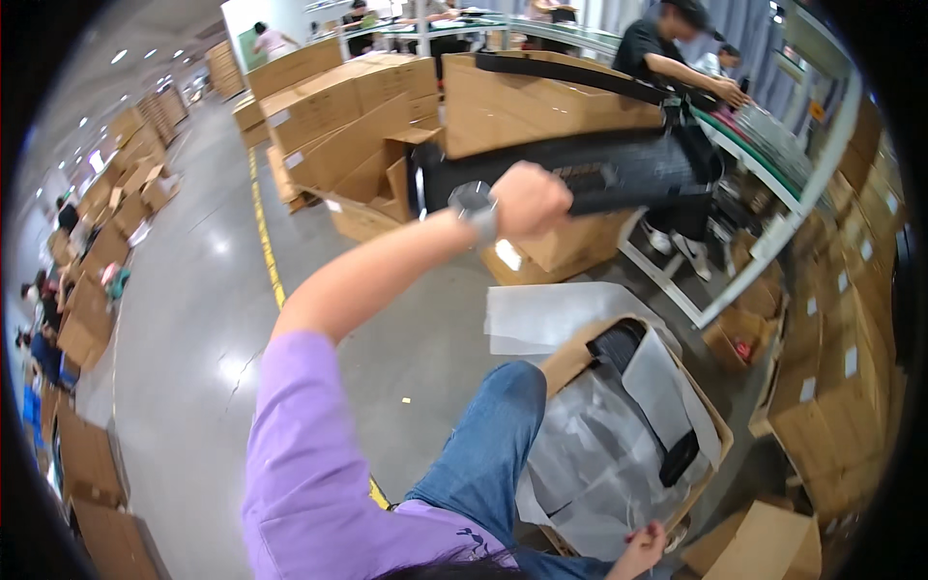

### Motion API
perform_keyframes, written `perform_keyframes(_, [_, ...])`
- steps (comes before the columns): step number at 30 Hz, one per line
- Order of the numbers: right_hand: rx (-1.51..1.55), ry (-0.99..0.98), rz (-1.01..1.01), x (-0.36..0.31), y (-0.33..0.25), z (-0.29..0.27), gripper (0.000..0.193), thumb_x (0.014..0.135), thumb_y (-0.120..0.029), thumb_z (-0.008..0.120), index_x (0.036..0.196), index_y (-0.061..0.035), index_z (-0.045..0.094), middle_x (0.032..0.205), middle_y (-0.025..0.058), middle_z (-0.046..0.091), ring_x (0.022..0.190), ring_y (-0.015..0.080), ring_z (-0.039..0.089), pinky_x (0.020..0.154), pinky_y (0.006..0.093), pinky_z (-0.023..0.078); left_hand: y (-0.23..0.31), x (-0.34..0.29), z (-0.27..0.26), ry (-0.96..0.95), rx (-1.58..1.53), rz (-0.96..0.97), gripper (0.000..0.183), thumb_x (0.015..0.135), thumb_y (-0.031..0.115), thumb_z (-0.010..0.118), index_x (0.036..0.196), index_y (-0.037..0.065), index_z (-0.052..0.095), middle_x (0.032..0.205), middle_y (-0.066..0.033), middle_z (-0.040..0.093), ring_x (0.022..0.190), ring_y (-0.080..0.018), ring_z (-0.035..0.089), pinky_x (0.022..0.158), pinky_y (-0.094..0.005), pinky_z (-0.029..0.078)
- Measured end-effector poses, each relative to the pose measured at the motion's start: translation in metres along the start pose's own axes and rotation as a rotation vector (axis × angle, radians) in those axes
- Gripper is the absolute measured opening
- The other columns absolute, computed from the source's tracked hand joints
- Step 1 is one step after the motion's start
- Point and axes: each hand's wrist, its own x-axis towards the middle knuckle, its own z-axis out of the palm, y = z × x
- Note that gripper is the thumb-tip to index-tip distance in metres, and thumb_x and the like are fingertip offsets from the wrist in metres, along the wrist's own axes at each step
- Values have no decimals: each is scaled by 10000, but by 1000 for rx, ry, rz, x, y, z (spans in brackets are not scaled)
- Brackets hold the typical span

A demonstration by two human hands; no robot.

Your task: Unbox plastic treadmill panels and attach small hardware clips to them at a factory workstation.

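My left hand (532, 199), with a grey watch on the wrist, is closed and stretched out ahead at the middle top. It grips a long black bag (619, 176), blurred by motion, whose black strap (570, 75) arches above it. Low on the right, beside the near edge of an open carton (712, 404), is my right hand (646, 549). Its fingers are curled together; whatever they hold is too small to make out. Inside the carton lie translucent white wrapping sheets (590, 435) and black items (619, 338), partly covered.
A foam sheet (532, 314) lies on the floor beyond the carton. Large cardboard boxes (348, 92) stand ahead, and more cartons (822, 377) are stacked at right. A person (650, 48) works at a white-framed bench (764, 164). Yellow floor tape (263, 222) runs along the left.
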Motion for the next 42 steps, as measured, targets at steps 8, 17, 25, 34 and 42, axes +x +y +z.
perform_keyframes(8, [-101, -341, 249, -14, 29, 55, 296, 872, -112, 503, 1137, -5, 580, 800, 132, 651, 609, 195, 603, 583, 327, 496, -167, 132, -5, -61, 527, -94, 266, 788, 345, 651, 734, 86, 671, 731, -99, 650, 725, -283, 653, 637, -388, 521])
perform_keyframes(17, [-215, -466, 287, -15, 83, 89, 273, 900, -192, 543, 1137, -67, 595, 741, 125, 643, 625, 198, 589, 591, 366, 489, -237, 231, 42, 41, 583, -124, 264, 771, 353, 687, 799, 90, 688, 803, -121, 666, 820, -313, 646, 702, -402, 519])
perform_keyframes(25, [-333, -578, 316, -20, 94, 99, 298, 922, -282, 497, 1129, -92, 593, 856, 186, 653, 781, 371, 619, 718, 478, 475, -262, 230, 49, -37, 414, -429, 351, 726, 373, 737, 945, 103, 689, 957, -152, 666, 926, -334, 638, 780, -432, 504])
perform_keyframes(34, [-184, -511, 311, -9, 80, 95, 225, 869, -245, 554, 1015, -88, 625, 912, 172, 622, 841, 382, 582, 722, 469, 458, -274, 219, 68, -48, 551, -532, 290, 791, 206, 633, 1077, 164, 662, 1001, -136, 669, 944, -333, 637, 841, -426, 511])
perform_keyframes(42, [267, -410, 505, -9, 81, 93, 137, 908, -64, 491, 931, 48, 567, 657, 107, 608, 470, 155, 581, 465, 280, 450, -196, 214, 61, -17, 329, -443, 204, 782, 231, 556, 887, 170, 719, 912, -143, 681, 849, -336, 655, 753, -415, 532])
